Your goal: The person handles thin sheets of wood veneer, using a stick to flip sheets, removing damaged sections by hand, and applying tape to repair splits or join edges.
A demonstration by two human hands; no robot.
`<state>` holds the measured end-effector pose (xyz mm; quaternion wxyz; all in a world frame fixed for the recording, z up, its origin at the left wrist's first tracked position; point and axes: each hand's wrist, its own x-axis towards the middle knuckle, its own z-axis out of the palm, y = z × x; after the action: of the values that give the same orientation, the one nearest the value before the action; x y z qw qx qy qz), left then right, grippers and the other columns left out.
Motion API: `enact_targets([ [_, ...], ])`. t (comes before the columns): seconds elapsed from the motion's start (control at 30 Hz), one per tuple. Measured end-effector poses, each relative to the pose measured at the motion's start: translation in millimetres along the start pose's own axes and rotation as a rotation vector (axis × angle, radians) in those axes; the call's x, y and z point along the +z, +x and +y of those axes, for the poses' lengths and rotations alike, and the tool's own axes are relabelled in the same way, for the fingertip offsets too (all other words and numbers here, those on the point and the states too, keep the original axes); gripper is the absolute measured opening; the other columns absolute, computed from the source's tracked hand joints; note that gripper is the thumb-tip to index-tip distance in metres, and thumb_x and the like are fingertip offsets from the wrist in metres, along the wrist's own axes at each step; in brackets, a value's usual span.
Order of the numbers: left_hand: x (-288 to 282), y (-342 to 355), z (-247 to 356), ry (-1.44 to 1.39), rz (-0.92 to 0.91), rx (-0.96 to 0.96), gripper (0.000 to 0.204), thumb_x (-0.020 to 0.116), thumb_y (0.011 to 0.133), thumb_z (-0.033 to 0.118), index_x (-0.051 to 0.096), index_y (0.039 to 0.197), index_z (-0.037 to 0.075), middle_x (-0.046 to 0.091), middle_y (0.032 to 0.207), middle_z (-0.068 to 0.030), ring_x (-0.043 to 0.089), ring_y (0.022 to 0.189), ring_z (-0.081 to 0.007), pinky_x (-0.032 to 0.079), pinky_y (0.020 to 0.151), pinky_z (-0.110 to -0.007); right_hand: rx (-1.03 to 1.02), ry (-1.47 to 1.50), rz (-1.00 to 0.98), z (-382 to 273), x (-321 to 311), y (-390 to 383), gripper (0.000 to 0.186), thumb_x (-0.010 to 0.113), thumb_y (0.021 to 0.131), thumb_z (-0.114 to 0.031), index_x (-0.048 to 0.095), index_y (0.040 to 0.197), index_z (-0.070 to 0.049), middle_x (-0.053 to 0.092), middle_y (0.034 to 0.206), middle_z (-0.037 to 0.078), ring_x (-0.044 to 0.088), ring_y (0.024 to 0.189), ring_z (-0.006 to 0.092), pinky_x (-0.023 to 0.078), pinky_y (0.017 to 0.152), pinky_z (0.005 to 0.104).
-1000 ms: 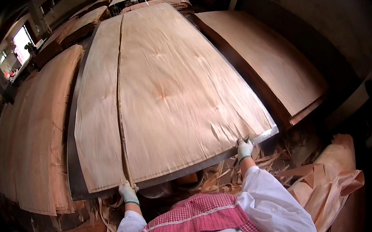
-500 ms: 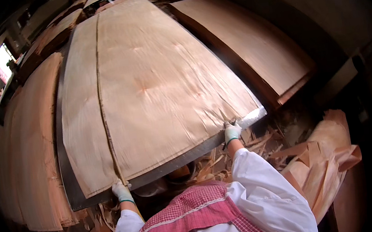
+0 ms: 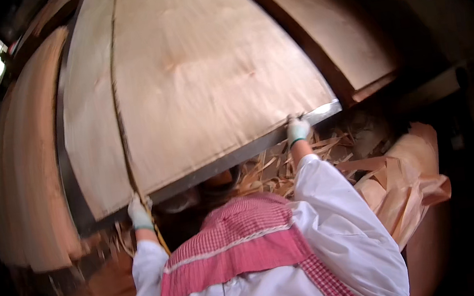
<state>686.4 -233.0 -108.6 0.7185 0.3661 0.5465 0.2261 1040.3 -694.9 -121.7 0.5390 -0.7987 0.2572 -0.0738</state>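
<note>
A broad, pale wood veneer sheet (image 3: 194, 77) lies on a dark metal-edged table (image 3: 216, 171). Along its left part runs a long thin brownish strip (image 3: 116, 97), which continues below the near edge. My left hand (image 3: 140, 211), in a white glove with a green cuff, is closed around this strip at the sheet's near edge. Farther right, my right hand (image 3: 298, 129), gloved alike, grips the veneer's near edge close to the shiny table corner. Its fingertips look dark and blurred; whether a small tool is among them I cannot make out.
A veneer stack (image 3: 31, 160) stands to the left and another (image 3: 322, 27) to the right. Beneath the table's near edge lie curled veneer scraps (image 3: 274, 170). Large crumpled veneer pieces (image 3: 407, 178) are heaped at the right.
The view has shifted, so the table and both hands sit higher in the picture. Wrinkles in the veneer near my right hand look smoother. Both hands keep their places at the near edge.
</note>
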Motion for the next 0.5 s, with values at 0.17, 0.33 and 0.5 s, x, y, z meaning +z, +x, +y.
enact_targets([
  [0.17,37.0,-10.8,5.7,0.143,0.038,0.04,0.026,0.057,0.095,0.023,0.058,0.107,0.001,0.062,0.072,-0.0118,0.059,0.053,-0.023,0.053,0.047,-0.034,-0.1,-0.122,-0.081,-0.3,-25.2,28.7,0.04,0.062,0.08,-0.026,0.063,0.105,0.005,0.066,0.078,0.013,0.061,0.062,0.0186,0.051,0.06,0.0352],
  [0.33,31.5,-22.1,7.7,0.127,0.086,0.023,0.02,0.057,0.095,0.021,0.058,0.098,0.001,0.06,0.07,-0.0117,0.057,0.049,-0.0212,0.05,0.041,-0.032,-0.079,-0.273,-0.159,5.0,-24.6,31.8,0.038,0.068,0.082,-0.028,0.063,0.095,0.007,0.065,0.068,0.011,0.062,0.054,0.0192,0.049,0.051,0.033],
  [0.5,17.9,-51.1,17.6,0.177,-0.039,0.028,0.029,0.056,0.095,0.03,0.059,0.096,0.002,0.061,0.07,-0.0093,0.057,0.05,-0.0165,0.049,0.043,-0.029,-0.099,-0.473,-0.255,-20.2,-39.3,17.2,0.028,0.069,0.086,-0.026,0.061,0.078,-0.001,0.059,0.061,0.005,0.052,0.047,0.013,0.04,0.043,0.0273],
])
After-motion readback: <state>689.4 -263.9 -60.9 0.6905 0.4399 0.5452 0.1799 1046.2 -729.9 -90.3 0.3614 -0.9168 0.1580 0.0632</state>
